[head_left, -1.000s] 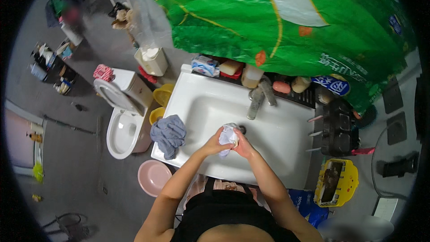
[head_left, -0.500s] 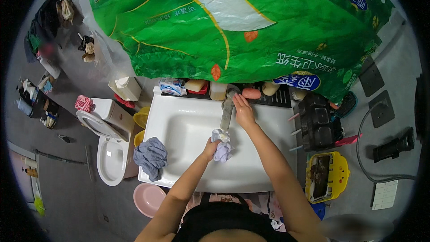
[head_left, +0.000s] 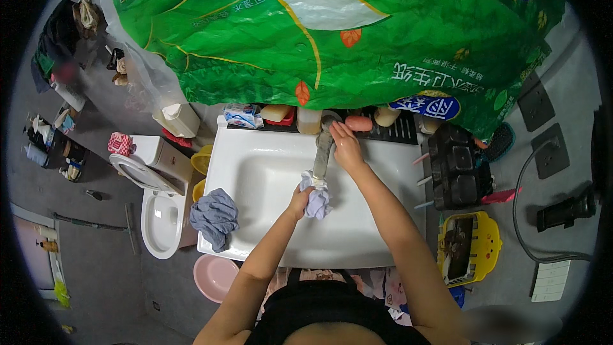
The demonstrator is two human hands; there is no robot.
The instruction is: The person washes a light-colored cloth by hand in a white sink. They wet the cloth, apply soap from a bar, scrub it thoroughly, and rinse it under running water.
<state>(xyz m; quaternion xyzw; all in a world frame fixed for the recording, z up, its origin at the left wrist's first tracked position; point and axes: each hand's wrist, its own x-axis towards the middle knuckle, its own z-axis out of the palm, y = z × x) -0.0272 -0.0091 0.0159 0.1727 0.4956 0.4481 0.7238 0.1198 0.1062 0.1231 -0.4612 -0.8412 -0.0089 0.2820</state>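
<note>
My left hand point(head_left: 299, 202) is closed around a bunched white cloth point(head_left: 318, 205). It holds the cloth against the outlet of the metal faucet point(head_left: 324, 156), over the sink basin. Part of the cloth wraps up beside the spout's tip, and whether water runs there I cannot make out. My right hand point(head_left: 347, 149) lies with its fingers stretched out on the faucet's rear end, near the handle, which the fingers partly cover. A wet-looking grey-blue cloth point(head_left: 215, 218) lies crumpled on the left rim of the white sink point(head_left: 268, 252).
A big green plastic package point(head_left: 255, 45) overhangs the sink's back ledge, where a pink oval item point(head_left: 359, 123) and small containers sit. To the left are a toilet point(head_left: 161, 223) and a pink basin point(head_left: 216, 277). A black tray point(head_left: 454, 166) and yellow basket point(head_left: 486, 249) stand right.
The whole view has shifted slightly. The white cloth sits a little more bunched around the spout's tip. My right hand keeps its place on the faucet.
</note>
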